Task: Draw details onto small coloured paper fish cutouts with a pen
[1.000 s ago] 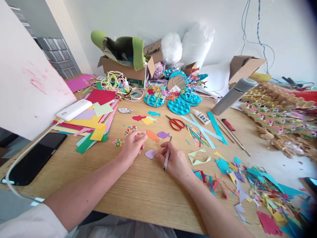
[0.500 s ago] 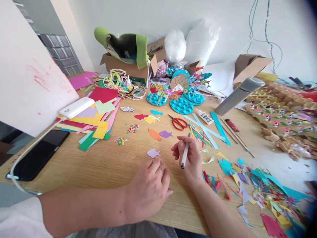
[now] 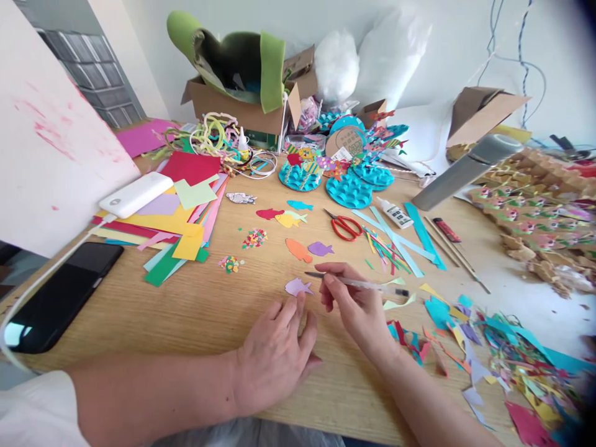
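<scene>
Gripping a pen [image 3: 358, 284] in right hand [image 3: 356, 307], left hand [image 3: 277, 354] beside lilac paper fish [image 3: 298, 287]

The wooden desk [image 3: 195, 316] carries coloured paper sheets [image 3: 172, 230] and a phone [image 3: 56, 298] near its left edge, red scissors [image 3: 345, 226] mid-desk, and what looks like paper scraps [image 3: 503, 360] at the right edge.

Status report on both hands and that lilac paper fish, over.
Left hand flat on table, fingertips at lilac fish. Right hand gripping pen, tip just above the fish. Nothing between pen and fish.

Paper fish [image 3: 298, 287] lies on the table [image 3: 195, 310] — scissors [image 3: 345, 225] behind it, scraps [image 3: 503, 360] to its right.
</scene>
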The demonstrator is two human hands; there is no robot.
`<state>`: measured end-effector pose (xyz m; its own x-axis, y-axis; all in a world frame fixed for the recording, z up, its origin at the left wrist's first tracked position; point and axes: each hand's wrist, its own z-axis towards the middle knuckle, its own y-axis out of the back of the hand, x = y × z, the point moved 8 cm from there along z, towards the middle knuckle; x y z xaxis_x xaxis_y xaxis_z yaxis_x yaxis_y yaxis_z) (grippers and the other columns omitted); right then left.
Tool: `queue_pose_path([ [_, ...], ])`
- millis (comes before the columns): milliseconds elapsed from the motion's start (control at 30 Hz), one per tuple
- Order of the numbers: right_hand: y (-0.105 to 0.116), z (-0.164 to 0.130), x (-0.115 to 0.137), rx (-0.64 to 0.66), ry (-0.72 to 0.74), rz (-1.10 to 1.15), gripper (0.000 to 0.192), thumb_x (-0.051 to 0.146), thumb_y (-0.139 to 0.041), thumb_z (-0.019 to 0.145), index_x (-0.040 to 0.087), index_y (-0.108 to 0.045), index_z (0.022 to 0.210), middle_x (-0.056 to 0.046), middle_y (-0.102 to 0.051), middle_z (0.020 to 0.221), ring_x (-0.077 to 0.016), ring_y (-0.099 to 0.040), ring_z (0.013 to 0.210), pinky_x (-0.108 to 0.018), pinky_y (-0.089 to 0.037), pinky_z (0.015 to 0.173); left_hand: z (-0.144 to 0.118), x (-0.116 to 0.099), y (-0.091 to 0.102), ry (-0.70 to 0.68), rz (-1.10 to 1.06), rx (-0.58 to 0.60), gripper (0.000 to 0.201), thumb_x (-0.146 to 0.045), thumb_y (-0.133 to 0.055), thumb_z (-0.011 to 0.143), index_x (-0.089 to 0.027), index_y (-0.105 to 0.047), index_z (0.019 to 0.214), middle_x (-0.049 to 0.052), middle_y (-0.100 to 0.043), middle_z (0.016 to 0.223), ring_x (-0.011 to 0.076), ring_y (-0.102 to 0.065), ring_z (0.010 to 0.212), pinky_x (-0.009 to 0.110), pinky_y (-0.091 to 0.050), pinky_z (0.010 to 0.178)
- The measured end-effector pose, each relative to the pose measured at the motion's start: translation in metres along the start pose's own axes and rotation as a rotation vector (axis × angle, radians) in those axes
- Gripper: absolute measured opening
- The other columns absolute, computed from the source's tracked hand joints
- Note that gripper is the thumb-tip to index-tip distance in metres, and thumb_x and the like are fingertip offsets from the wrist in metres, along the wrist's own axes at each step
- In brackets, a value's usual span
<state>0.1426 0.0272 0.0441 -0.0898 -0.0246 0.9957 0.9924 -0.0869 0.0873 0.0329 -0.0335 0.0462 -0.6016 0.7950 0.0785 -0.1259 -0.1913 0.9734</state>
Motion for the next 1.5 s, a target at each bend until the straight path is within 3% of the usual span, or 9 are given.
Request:
queue_pose_path([
  [133,-0.018,0.006,0.0,0.074,-0.109,0.074,0.017,0.032,-0.062,0.08,0.02,-0.05,0.081,0.005,-0.055,0.056,-0.0105,-0.05,0.045,-0.022,-0.041,0.042,0.0,0.001,-0.001,0.003,-0.019,-0.005,0.06,-0.054,-0.049,0.088,-0.008,-0.052,0.125,0.021,-0.056,0.126,0.0325,-0.047,0.114,0.041,-0.035,0.087],
  [233,-0.025,0.012,-0.004,0.048,-0.109,0.062,0.016,0.028,-0.063,0.077,0.02,-0.049,0.074,0.006,-0.052,0.051,-0.0092,-0.047,0.041,-0.021,-0.037,0.039,0.001,0.003,-0.003,0.02,-0.035,0.013,0.059,-0.053,-0.049,0.088,-0.008,-0.052,0.125,0.021,-0.055,0.126,0.0307,-0.049,0.11,0.04,-0.037,0.084],
  [400,-0.023,0.012,-0.019,-0.024,-0.093,0.04,0.013,0.027,-0.06,0.078,0.021,-0.049,0.074,0.007,-0.051,0.052,-0.0095,-0.046,0.04,-0.021,-0.036,0.039,0.001,0.003,-0.009,0.027,-0.064,0.053,0.055,-0.055,-0.051,0.086,-0.01,-0.057,0.116,0.022,-0.056,0.125,0.0322,-0.049,0.114,0.042,-0.037,0.09],
  [633,-0.017,0.011,-0.022,-0.027,-0.005,-0.079,0.011,0.024,-0.058,0.079,0.021,-0.049,0.073,0.005,-0.051,0.055,-0.0102,-0.047,0.045,-0.022,-0.038,0.043,-0.003,0.002,-0.012,0.029,-0.062,0.04,0.065,-0.058,-0.052,0.084,-0.007,-0.052,0.124,0.026,-0.05,0.133,0.0368,-0.043,0.126,0.044,-0.028,0.103],
  [900,-0.017,0.016,-0.031,0.004,-0.077,-0.113,0.009,0.023,-0.054,0.081,0.021,-0.047,0.074,0.006,-0.05,0.053,-0.0094,-0.047,0.042,-0.02,-0.036,0.04,-0.001,0.003,-0.011,0.035,-0.074,0.087,0.061,-0.057,-0.051,0.086,-0.009,-0.052,0.123,0.027,-0.049,0.134,0.0379,-0.043,0.127,0.045,-0.029,0.103],
  [1500,-0.017,0.017,-0.034,0.025,-0.085,-0.124,0.01,0.021,-0.053,0.082,0.021,-0.047,0.075,0.007,-0.051,0.051,-0.0079,-0.046,0.04,-0.018,-0.034,0.038,-0.003,0.005,-0.013,0.048,-0.091,0.13,0.061,-0.058,-0.041,0.09,-0.01,-0.048,0.128,0.023,-0.046,0.137,0.0398,-0.037,0.131,0.048,-0.026,0.105],
])
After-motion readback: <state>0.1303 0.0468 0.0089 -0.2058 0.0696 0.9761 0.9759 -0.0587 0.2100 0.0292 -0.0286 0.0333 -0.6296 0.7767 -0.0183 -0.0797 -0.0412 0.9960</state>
